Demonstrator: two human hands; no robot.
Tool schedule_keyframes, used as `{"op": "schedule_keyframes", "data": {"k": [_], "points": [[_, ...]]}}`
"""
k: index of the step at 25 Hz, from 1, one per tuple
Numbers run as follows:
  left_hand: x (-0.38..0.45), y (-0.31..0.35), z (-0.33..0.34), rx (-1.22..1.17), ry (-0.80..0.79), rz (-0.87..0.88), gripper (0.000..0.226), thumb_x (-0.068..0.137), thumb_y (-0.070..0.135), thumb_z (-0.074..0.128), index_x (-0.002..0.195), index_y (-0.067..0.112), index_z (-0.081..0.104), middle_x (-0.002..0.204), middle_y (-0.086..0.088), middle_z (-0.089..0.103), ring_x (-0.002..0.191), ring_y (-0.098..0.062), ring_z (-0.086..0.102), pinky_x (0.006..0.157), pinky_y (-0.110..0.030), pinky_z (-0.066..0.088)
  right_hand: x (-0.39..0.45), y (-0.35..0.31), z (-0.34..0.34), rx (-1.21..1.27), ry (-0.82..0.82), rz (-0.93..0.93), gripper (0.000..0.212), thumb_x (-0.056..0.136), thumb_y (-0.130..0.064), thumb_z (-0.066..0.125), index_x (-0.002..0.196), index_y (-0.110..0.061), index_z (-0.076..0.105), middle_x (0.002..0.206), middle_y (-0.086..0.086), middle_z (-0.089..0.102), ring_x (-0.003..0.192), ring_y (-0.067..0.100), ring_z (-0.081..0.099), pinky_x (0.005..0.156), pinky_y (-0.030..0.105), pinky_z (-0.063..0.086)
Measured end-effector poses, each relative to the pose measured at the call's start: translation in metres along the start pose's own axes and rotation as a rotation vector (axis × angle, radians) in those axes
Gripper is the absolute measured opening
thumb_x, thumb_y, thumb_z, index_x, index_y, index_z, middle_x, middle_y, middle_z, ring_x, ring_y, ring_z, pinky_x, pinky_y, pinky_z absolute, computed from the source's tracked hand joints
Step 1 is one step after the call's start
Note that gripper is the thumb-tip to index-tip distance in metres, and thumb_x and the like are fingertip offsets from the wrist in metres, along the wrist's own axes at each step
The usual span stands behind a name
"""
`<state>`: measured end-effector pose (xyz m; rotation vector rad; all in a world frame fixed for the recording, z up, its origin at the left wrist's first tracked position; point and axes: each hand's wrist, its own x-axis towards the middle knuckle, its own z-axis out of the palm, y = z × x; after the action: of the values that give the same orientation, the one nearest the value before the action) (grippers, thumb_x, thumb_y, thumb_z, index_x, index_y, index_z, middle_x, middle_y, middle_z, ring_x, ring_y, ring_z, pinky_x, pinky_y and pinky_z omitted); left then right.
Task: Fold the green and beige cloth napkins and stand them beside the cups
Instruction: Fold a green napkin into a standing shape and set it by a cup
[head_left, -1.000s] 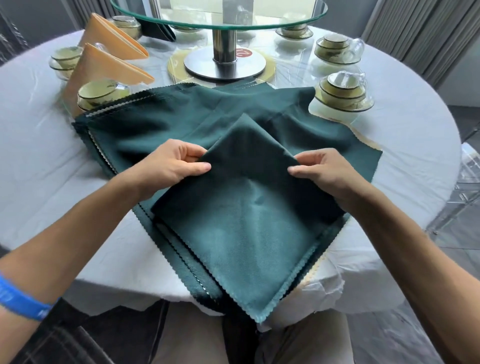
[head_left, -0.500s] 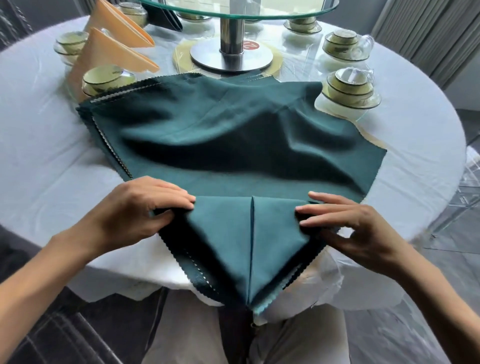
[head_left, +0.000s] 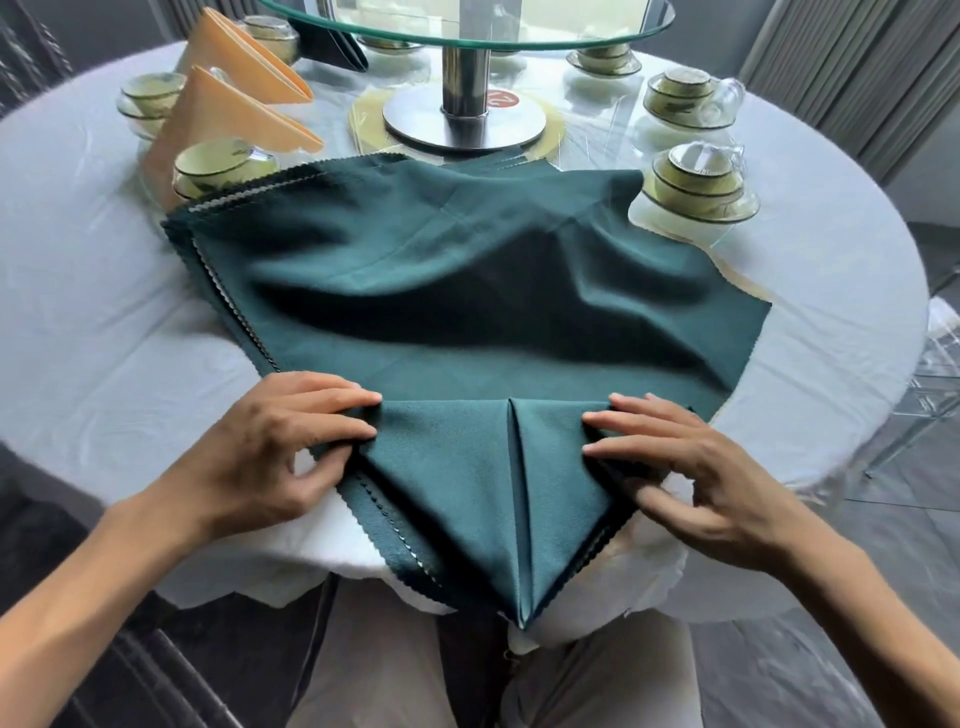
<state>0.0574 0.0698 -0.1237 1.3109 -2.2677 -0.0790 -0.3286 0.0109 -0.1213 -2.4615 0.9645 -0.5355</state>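
Glass turntable (head_left: 467, 31) top cropped; lower napkins (head_left: 228, 291) mostly covered.

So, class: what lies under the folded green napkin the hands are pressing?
Under the folded green napkin lies a stack of flat green napkins, scalloped edges showing. The left hand and right hand press it. How many are stacked is hidden.

Grey curtains (head_left: 831, 78), dark floor (head_left: 924, 545), white-clothed round table (head_left: 78, 312).

The folded dark green cloth napkin (head_left: 467, 483) sits at the near edge of the round white-clothed table (head_left: 93, 332), on a stack of flat green napkins (head_left: 467, 280). Two standing beige folded napkins (head_left: 228, 114) are far left, and the steel-and-glass turntable stand (head_left: 464, 111) is behind the stack.
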Motion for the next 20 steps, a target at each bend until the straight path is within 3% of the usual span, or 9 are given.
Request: {"op": "schedule_keyframes", "data": {"k": [2,4,6,8,10,12,15,18,20], "points": [[0.009,0.018,0.004,-0.012,-0.002,0.0,0.029,0.088,0.025,0.054,0.096,0.016,0.08,0.118,0.004,0.071,0.111,-0.018,0.064,0.098,-0.036,0.046,0.004,-0.017,0.011,-0.074,-0.036,-0.052,0.038,0.092,-0.038,0.053,0.128,-0.03,0.063,0.145,-0.015,0.049,0.142,0.007,0.034,0.119,0.038,0.022],[0.028,0.038,0.014,-0.012,-0.015,-0.011,0.034,0.092,0.03,0.05,0.107,0.013,0.076,0.116,0.001,0.072,0.107,-0.019,0.065,0.096,-0.035,0.046,0.021,-0.024,0.023,-0.166,-0.043,-0.063,0.045,0.095,-0.045,0.045,0.135,-0.028,0.056,0.145,-0.012,0.049,0.139,0.012,0.039,0.116,0.038,0.027],[0.055,0.052,0.032,0.029,-0.139,-0.084,0.051,0.093,0.046,0.042,0.121,0.012,0.067,0.113,-0.002,0.071,0.102,-0.023,0.063,0.092,-0.034,0.046,0.049,-0.023,0.031,-0.249,-0.017,-0.033,0.047,0.095,-0.048,0.042,0.132,-0.023,0.056,0.13,-0.004,0.061,0.12,0.022,0.055,0.1,0.043,0.043],[0.077,0.06,0.048,0.129,-0.33,-0.17,0.061,0.091,0.062,0.036,0.129,0.02,0.058,0.113,-0.002,0.062,0.102,-0.023,0.056,0.09,-0.036,0.042,0.071,-0.019,0.034,-0.346,0.008,0.007,0.046,0.092,-0.054,0.035,0.114,-0.024,0.062,0.103,-0.003,0.064,0.094,0.025,0.058,0.078,0.04,0.045],[0.088,0.059,0.062,0.11,-0.369,-0.171,0.047,0.095,0.06,0.04,0.115,0.022,0.059,0.106,-0.001,0.059,0.1,-0.023,0.053,0.086,-0.036,0.039,0.079,-0.014,0.035,-0.401,0.013,0.025,0.047,0.091,-0.059,0.025,0.085,-0.026,0.057,0.083,-0.006,0.057,0.082,0.024,0.054,0.069,0.035,0.032],[0.093,0.051,0.067,-0.005,-0.306,-0.179,0.049,0.096,0.061,0.03,0.091,0.019,0.056,0.091,-0.003,0.06,0.09,-0.026,0.056,0.079,-0.039,0.041,0.08,-0.011,0.036,-0.371,0.046,0.012,0.045,0.094,-0.057,0.02,0.07,-0.026,0.041,0.068,-0.006,0.051,0.072,0.027,0.054,0.065,0.033,0.025],[0.093,0.042,0.072,0.085,-0.22,-0.17,0.052,0.092,0.059,0.011,0.075,0.021,0.041,0.077,-0.007,0.061,0.076,-0.033,0.058,0.067,-0.04,0.039,0.086,-0.008,0.034,-0.295,0.098,0.019,0.047,0.097,-0.053,0.022,0.063,-0.023,0.032,0.055,0.006,0.055,0.06,0.037,0.055,0.06,0.032,0.024],[0.092,0.048,0.075,0.242,-0.18,-0.18,0.044,0.096,0.052,0.017,0.074,0.022,0.039,0.072,-0.009,0.06,0.07,-0.035,0.057,0.063,-0.039,0.036,0.088,-0.007,0.035,-0.353,0.123,0.096,0.046,0.096,-0.056,0.031,0.067,-0.022,0.036,0.058,0.008,0.057,0.063,0.037,0.056,0.058,0.032,0.024],[0.091,0.055,0.071,0.364,-0.103,-0.245,0.04,0.096,0.05,0.028,0.081,0.02,0.05,0.082,-0.004,0.058,0.076,-0.029,0.055,0.068,-0.04,0.037,0.085,-0.009,0.041,-0.435,0.172,0.166,0.036,0.095,-0.053,0.046,0.075,-0.022,0.044,0.062,0.003,0.058,0.065,0.032,0.058,0.059,0.034,0.029]]}}
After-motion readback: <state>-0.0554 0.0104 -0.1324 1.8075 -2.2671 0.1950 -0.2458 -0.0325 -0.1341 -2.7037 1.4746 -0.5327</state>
